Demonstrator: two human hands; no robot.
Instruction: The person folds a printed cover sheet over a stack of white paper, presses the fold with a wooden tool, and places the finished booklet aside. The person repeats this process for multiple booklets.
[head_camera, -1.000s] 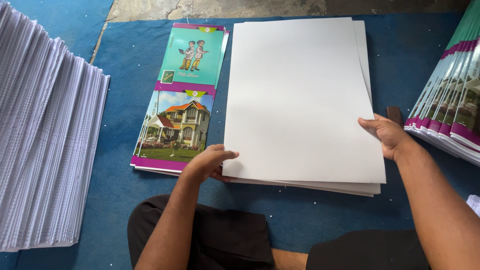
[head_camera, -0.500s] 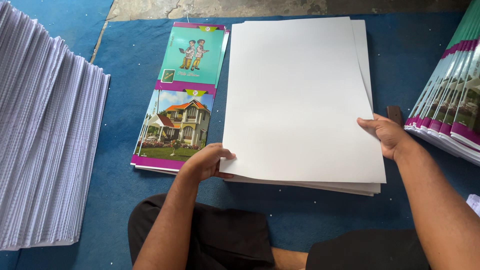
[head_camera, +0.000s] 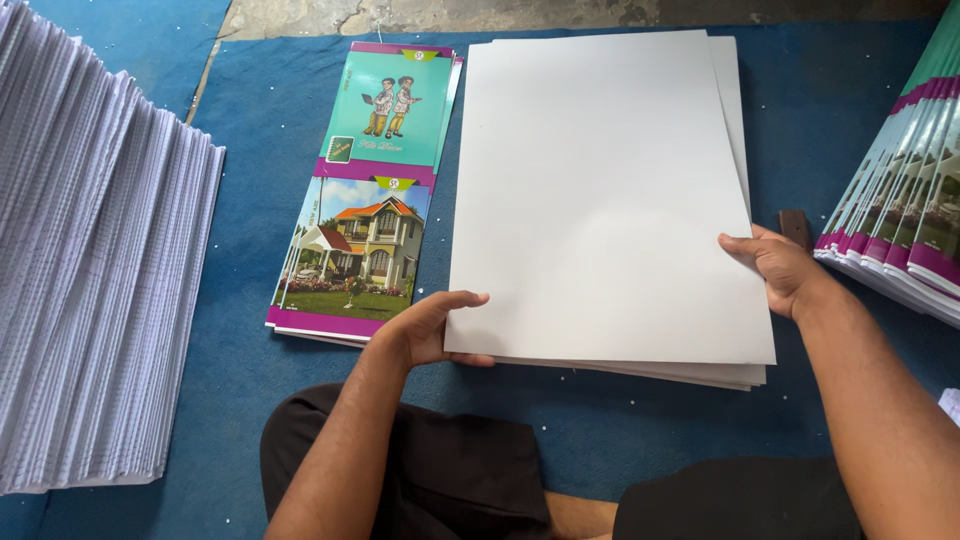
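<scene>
A stack of large blank white sheets lies on the blue mat in front of me. My left hand pinches the lower left corner of the top sheets, thumb on top and fingers underneath. My right hand grips the right edge of the same sheets. The top sheets sit slightly askew over those below. Left of the white stack lies a pile of printed covers, showing cartoon figures on teal above and a house picture below, with purple bands.
A tall fanned stack of white printed paper fills the left side. Another fanned stack of colourful covers sits at the right edge. A small dark object lies beside my right hand. My legs are at the bottom. Bare concrete shows beyond the mat.
My left hand has shifted from resting on the covers' corner to gripping the lower left corner of the white sheets. The right hand has barely moved.
</scene>
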